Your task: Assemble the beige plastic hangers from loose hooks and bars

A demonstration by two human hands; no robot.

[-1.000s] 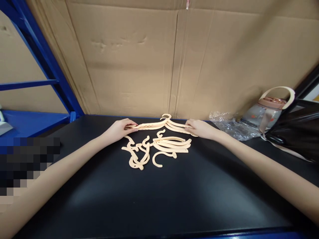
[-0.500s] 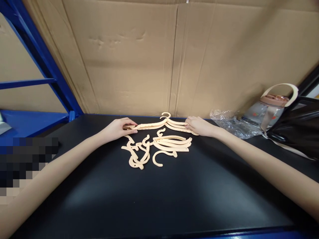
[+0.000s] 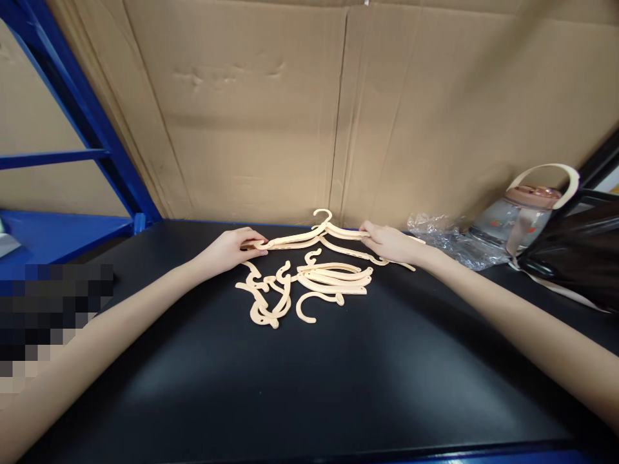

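Two cream plastic clothes hangers lie close together near the back of the black table. My left hand (image 3: pixel 231 249) is closed around their left arms, thumb in front and fingers behind. The upper hanger (image 3: pixel 345 231) has its right arm pinched in my right hand (image 3: pixel 391 243), and its tip sticks out past the wrist. Below it, the lower hanger (image 3: pixel 349 250) shows its right arm apart from the upper one. In front lie loose hanger arms (image 3: pixel 333 281), a tangle of hanger pieces (image 3: pixel 265 316) and a single hanger hook (image 3: pixel 304 314).
A cardboard wall (image 3: pixel 251 129) stands behind the black table (image 3: pixel 309 386). At the right are crumpled clear plastic wrap (image 3: pixel 445 243), a clear jug (image 3: pixel 507 216) with a cream handle, and a black bag (image 3: pixel 575 258). A blue metal frame (image 3: pixel 87 122) rises at the left.
The upper hanger's right arm has been raised and separated from the lower hanger's, whose tip now shows below my right hand. The hooks have shifted slightly. The loose pieces have not moved.
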